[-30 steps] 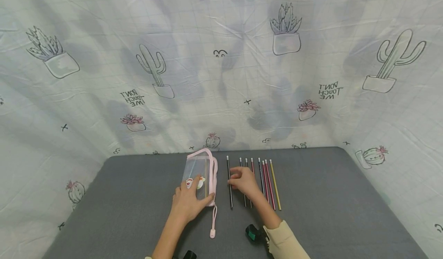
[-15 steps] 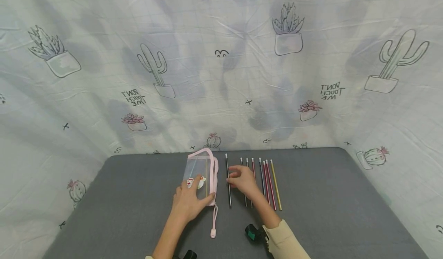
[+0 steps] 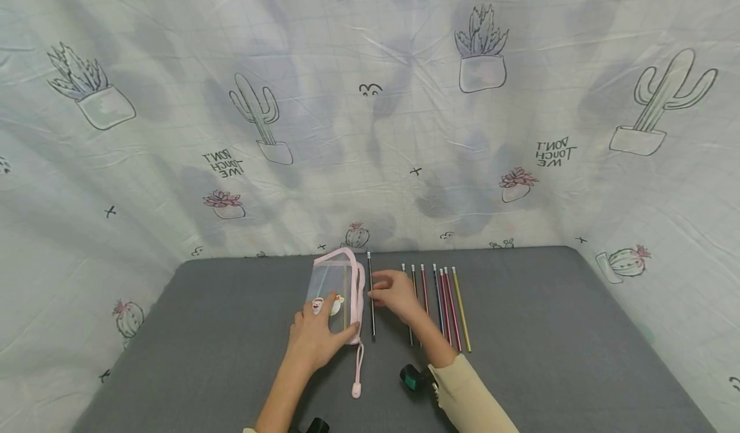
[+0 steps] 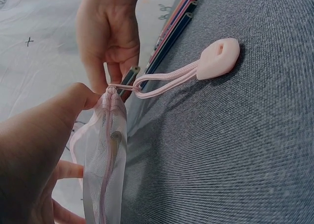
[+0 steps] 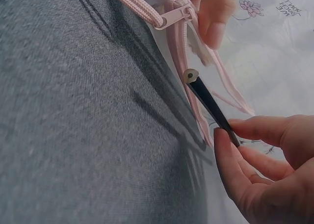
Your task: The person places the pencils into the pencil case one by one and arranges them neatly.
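I note remotely, right hand point(image 3: 397, 293) pinching a black pencil point(image 5: 213, 105), just beside the pink-trimmed clear pencil case point(image 3: 324, 281), contact unclear to me, left hand point(image 3: 313, 340) on the case, fingers spread apart.

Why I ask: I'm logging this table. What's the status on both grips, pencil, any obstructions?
Right grip pinches dark pencil. Left grip rests on clear, pink-trimmed case. Pencil beside the case, not inside. No obstruction seen between them.

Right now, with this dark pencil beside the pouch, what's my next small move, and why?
Probably ease the dark pencil into the pouch: your right hand pinches it beside the pouch's parted zipper, and your left hand rests on the pouch.
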`<state>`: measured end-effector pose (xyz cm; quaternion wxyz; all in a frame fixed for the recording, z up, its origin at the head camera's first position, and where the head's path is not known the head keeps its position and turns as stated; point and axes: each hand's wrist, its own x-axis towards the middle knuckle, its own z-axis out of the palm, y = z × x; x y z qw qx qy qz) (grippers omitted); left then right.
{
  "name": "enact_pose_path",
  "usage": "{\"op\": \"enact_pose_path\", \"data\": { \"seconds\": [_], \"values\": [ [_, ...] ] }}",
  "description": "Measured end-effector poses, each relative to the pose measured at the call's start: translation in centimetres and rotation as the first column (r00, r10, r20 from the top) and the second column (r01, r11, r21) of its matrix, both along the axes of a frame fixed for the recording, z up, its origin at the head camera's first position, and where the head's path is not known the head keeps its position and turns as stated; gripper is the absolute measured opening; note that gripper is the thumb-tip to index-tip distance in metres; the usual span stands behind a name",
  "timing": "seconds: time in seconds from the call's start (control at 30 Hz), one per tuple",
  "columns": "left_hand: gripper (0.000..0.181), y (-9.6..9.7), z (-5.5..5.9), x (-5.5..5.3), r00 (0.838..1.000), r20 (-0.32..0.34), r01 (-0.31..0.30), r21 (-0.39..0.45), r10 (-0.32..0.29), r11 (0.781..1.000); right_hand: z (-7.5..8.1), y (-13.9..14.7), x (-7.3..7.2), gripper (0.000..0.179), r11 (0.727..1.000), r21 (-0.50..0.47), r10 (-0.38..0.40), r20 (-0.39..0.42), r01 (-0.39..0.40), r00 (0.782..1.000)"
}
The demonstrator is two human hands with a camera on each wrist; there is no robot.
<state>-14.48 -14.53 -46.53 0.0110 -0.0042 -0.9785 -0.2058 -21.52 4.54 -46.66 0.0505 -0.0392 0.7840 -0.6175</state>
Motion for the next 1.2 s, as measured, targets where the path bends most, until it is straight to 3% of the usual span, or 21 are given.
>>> {"op": "enact_pose_path", "data": {
  "seconds": [0.5,0.77,1.2],
  "values": [
    [0.088,-0.1,-0.3,-0.2,1.0,0.006,-0.001,0.006,0.001,1.0,-0.3,-2.0,-1.1,0.044,0.994,-0.096,-0.056,0.004,0.056,0.998],
    [0.089,-0.1,-0.3,-0.1,1.0,0.019,-0.006,0.023,0.006,1.0,-0.7,-3.0,-0.8,0.045,0.983,-0.148,-0.112,0.012,0.112,0.994],
    [0.087,-0.1,-0.3,-0.1,1.0,0.01,-0.009,0.028,0.009,1.0,-1.5,-4.2,-0.3,0.04,0.989,-0.086,-0.126,-0.035,0.123,0.991]
  ]
}}
